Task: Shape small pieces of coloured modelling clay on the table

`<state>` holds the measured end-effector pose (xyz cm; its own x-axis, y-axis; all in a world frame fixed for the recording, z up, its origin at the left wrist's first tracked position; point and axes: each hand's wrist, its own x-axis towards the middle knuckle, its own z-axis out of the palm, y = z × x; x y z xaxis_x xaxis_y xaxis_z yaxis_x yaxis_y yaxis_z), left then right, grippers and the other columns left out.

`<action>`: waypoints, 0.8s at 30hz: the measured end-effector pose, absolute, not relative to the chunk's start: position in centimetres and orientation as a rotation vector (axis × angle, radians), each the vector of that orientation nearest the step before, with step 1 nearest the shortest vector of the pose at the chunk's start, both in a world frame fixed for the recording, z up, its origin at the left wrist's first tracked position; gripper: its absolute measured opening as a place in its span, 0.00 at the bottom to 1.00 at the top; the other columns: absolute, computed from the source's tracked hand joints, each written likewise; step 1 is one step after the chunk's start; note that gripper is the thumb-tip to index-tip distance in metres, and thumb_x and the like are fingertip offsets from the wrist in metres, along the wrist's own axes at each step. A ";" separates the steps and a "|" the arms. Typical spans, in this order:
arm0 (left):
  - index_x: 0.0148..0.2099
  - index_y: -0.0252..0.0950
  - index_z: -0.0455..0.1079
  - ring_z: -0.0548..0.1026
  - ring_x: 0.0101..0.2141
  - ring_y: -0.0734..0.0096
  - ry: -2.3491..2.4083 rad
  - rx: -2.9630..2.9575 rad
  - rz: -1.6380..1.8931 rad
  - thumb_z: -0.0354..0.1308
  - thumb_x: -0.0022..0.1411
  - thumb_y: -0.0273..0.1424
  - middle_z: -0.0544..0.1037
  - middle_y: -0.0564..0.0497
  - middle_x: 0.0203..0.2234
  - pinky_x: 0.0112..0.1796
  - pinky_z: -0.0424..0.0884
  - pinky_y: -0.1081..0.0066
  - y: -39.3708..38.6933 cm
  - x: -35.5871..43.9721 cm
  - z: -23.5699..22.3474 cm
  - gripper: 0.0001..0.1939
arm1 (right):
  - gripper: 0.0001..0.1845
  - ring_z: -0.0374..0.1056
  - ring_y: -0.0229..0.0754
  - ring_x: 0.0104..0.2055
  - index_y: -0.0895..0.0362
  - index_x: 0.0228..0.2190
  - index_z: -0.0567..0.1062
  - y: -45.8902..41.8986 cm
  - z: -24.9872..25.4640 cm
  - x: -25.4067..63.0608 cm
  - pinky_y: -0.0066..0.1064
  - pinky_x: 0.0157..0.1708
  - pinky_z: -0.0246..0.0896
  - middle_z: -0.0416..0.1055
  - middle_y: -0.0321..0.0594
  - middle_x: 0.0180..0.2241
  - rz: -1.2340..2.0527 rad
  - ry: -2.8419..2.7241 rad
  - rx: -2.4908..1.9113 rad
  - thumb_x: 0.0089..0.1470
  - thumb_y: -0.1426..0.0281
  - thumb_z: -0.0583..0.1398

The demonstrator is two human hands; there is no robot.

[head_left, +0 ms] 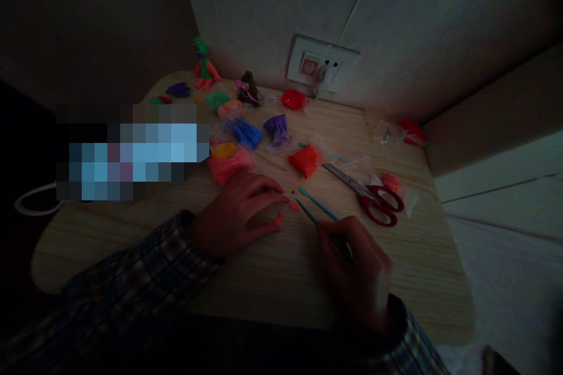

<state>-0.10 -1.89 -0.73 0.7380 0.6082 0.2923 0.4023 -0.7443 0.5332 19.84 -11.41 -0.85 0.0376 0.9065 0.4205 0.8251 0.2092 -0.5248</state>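
Observation:
My left hand (241, 211) rests on the wooden table with its fingers stretched out and the thumb apart. Small pink clay pieces (278, 220) lie by its fingertips, and a flat pink clay bit (294, 206) sits just past them. In my right hand (356, 263) is a thin dark teal clay tool (307, 211), held like a pen, its tip close to that flat bit. A second teal clay tool (317, 203) lies on the table beyond it, its near end beside my right fingers. A tiny dark speck (293, 192) lies near the tool tips.
Red-handled scissors (365, 190) lie right of centre, by a red clay packet (305, 160). Several clay packets, including a blue one (246, 133) and a purple one (277, 129), spread behind my left hand. A green-and-orange clay figure (203, 64) stands at the back, near a wall socket (322, 66).

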 end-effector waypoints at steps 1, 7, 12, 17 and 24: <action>0.51 0.36 0.70 0.69 0.45 0.60 0.772 2.505 0.635 0.57 0.62 0.35 0.72 0.45 0.44 0.48 0.66 0.57 -1.9 -0.1 -0.7 0.16 | 0.05 0.66 0.36 0.26 0.55 0.29 0.69 -11.4 -0.9 19.8 0.26 0.24 0.60 0.69 0.33 0.23 0.150 -1.793 -1.624 0.54 0.77 0.58; 0.50 0.37 0.71 0.68 0.47 0.56 0.727 2.597 0.615 0.55 0.63 0.38 0.71 0.43 0.47 0.50 0.63 0.52 -2.1 -0.2 -0.8 0.15 | 0.05 0.68 0.36 0.25 0.54 0.29 0.68 -11.4 -0.9 19.6 0.27 0.23 0.59 0.71 0.33 0.23 0.137 -1.799 -1.639 0.55 0.76 0.57; 0.48 0.38 0.72 0.68 0.47 0.57 0.686 2.627 0.639 0.54 0.64 0.37 0.72 0.44 0.47 0.49 0.63 0.52 -2.0 -0.2 -1.0 0.13 | 0.06 0.69 0.37 0.26 0.54 0.29 0.68 -11.4 -1.0 19.6 0.27 0.24 0.61 0.72 0.34 0.24 0.181 -1.807 -1.630 0.55 0.76 0.57; 0.48 0.37 0.72 0.69 0.46 0.57 0.712 2.602 0.644 0.53 0.64 0.36 0.72 0.43 0.46 0.48 0.64 0.53 -2.1 -0.2 -0.8 0.13 | 0.06 0.69 0.37 0.26 0.54 0.29 0.68 -11.3 -1.0 19.7 0.27 0.26 0.62 0.73 0.34 0.25 0.185 -1.822 -1.616 0.55 0.76 0.57; 0.51 0.38 0.71 0.69 0.46 0.56 0.691 2.670 0.606 0.52 0.65 0.35 0.72 0.42 0.46 0.47 0.64 0.51 -2.1 0.0 -0.7 0.15 | 0.05 0.69 0.38 0.26 0.54 0.30 0.69 -11.1 -1.0 19.8 0.29 0.27 0.62 0.73 0.34 0.25 0.174 -1.839 -1.619 0.55 0.76 0.57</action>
